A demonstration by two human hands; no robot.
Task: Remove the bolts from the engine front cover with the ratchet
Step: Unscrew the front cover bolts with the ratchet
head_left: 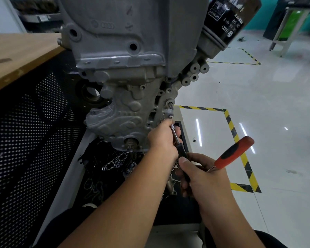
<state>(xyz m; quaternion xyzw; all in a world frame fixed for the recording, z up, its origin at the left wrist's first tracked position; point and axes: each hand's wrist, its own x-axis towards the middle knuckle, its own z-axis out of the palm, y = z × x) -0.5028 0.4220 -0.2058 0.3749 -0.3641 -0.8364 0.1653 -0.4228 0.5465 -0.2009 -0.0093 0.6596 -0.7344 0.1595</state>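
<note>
The grey cast engine front cover (122, 111) hangs upright before me. A bolt (171, 115) sits at its right edge, and another bolt head (170, 104) is just above. My left hand (162, 138) curls round the ratchet's steel extension bar (175, 137) close to the cover, its tip near the lower bolt. My right hand (202, 173) grips the ratchet at its head end. The ratchet's red and black handle (234, 152) sticks out to the upper right.
A black oil filter (227, 20) sits at the engine's upper right. Left is a wooden benchtop (16, 56) over a black perforated panel (29, 140). Under the engine a tray (104, 169) holds gaskets and loose parts. Yellow-black floor tape (240, 153) marks the glossy floor.
</note>
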